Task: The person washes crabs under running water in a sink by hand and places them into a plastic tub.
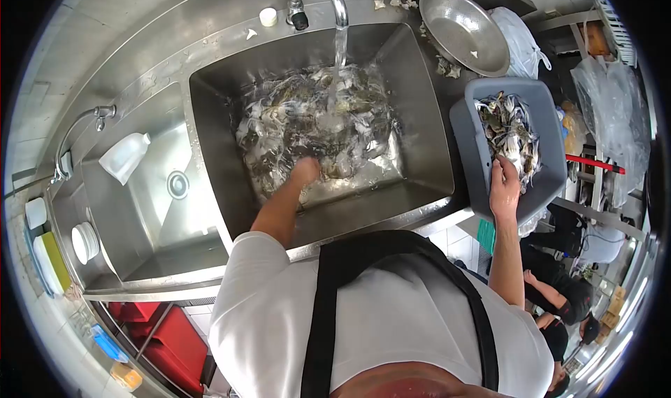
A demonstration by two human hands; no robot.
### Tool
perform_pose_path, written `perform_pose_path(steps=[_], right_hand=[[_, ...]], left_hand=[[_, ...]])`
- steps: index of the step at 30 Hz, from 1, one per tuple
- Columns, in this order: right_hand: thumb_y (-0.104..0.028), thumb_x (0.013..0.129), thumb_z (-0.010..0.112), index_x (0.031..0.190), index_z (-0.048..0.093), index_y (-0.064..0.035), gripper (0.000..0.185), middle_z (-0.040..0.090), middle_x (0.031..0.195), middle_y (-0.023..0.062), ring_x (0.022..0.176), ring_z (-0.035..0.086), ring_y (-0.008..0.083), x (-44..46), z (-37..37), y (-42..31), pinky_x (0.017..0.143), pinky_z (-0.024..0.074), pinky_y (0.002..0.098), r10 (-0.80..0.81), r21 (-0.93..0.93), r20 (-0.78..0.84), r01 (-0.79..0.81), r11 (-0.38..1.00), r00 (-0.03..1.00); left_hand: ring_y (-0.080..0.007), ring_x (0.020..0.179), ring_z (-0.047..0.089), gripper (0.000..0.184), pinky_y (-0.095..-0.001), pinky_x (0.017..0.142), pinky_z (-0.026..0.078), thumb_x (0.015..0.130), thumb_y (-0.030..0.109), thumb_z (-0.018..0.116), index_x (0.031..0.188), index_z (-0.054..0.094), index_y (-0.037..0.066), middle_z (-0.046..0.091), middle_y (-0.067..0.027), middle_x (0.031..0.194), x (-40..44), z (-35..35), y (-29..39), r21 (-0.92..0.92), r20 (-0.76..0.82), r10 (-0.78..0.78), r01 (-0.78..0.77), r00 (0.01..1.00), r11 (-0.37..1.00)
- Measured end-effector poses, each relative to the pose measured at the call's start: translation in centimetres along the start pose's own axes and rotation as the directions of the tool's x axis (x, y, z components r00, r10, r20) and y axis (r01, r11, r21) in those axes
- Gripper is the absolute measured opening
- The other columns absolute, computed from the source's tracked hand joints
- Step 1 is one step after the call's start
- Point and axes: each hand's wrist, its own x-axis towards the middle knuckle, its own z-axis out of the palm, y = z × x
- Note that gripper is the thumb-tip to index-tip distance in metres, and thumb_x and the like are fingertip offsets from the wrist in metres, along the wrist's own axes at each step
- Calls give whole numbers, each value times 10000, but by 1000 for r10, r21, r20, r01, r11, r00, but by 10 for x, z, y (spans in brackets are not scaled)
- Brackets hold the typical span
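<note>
Running water fills part of a large steel sink point(426, 139), where many wet crabs point(279, 111) lie heaped under the tap point(339, 6). My left hand point(305, 172) reaches into the water at the near side of this heap, its fingers hidden below the surface. To the right, a grey plastic tub point(470, 146) holds more crabs point(514, 129), pale undersides and legs showing. My right hand point(504, 185) is over the tub's near part, fingers pressed together on a crab at the edge of the pile.
A second sink point(154, 209) on the left contains a white plastic jug point(126, 158). Behind the tub are a steel bowl point(465, 31) and a white plastic bag point(517, 41). White dishes point(85, 243) stand far left. Other people point(559, 293) are at the lower right.
</note>
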Motion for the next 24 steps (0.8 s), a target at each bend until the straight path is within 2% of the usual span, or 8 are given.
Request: perform_pose_path(steps=[2, 7, 9, 13, 15, 21, 23, 24], right_hand=[[-225, 965, 552, 1155, 636, 31, 329, 643, 1131, 225, 1075, 594, 372, 1, 1, 5, 946, 444, 403, -37, 10, -16, 37, 999, 999], [-211, 960, 550, 1107, 648, 37, 305, 651, 1096, 232, 1039, 607, 387, 0, 0, 0, 921, 459, 415, -52, 16, -23, 53, 998, 998], [-205, 959, 551, 1089, 648, 36, 291, 650, 1084, 238, 1030, 609, 390, -1, -2, -5, 915, 463, 418, -40, -10, -22, 40, 999, 999], [-141, 939, 554, 1042, 650, 40, 229, 653, 1033, 233, 998, 617, 400, 3, -3, -3, 889, 479, 412, -100, 2, -19, 100, 995, 995], [-133, 933, 554, 1037, 653, 38, 222, 654, 1029, 230, 988, 621, 395, 3, -5, -10, 881, 485, 409, -92, 14, -52, 93, 996, 994], [-120, 932, 548, 1014, 658, 34, 206, 657, 1020, 224, 958, 629, 388, 5, -5, -20, 849, 499, 405, -85, 52, -41, 87, 995, 996], [-120, 938, 542, 1006, 652, 36, 203, 653, 1015, 227, 944, 623, 400, 5, -2, -24, 838, 496, 421, -107, 61, -73, 112, 992, 992], [-119, 941, 537, 1006, 646, 36, 200, 649, 1009, 231, 936, 615, 410, 4, 1, -22, 833, 490, 432, -152, 36, -94, 156, 987, 984]], left_hand=[[-381, 937, 670, 237, -446, 831, 550, 833, 185, 557, 890, 721, 23, 692, -220, 992, 1, -58, 15, 94, -9, -14, 15, 1000, 995], [-360, 954, 684, 209, -430, 837, 555, 833, 133, 555, 884, 730, 32, 701, -212, 1002, 50, -139, -2, -81, -507, -369, 383, 779, 920], [-342, 1103, 611, 271, -412, 950, 498, 846, 112, 554, 1074, 667, 18, 646, -202, 1151, 84, -142, -38, 100, -496, -307, 405, 812, 909], [-325, 1337, 426, 541, -415, 1125, 325, 873, 182, 603, 1375, 451, 47, 465, -156, 1434, 98, -157, -40, -4, -546, -362, 430, 756, 903], [-326, 1335, 432, 553, -432, 1118, 333, 894, 195, 590, 1407, 419, 80, 423, -131, 1479, 99, -171, -33, 19, -284, -520, 547, 806, 837], [-343, 1260, 505, 442, -430, 1062, 398, 880, 261, 632, 1271, 570, 63, 619, -147, 1254, 81, -155, -23, -156, -276, -528, 505, 803, 849], [-354, 1188, 562, 404, -413, 1028, 434, 847, 277, 672, 1175, 632, 46, 671, -177, 1129, 70, -149, 6, 62, -394, -344, 398, 852, 915], [-366, 1109, 605, 418, -430, 969, 478, 813, 280, 696, 1149, 651, 36, 659, -205, 1147, 69, -143, 14, -106, -456, -359, 350, 815, 931]])
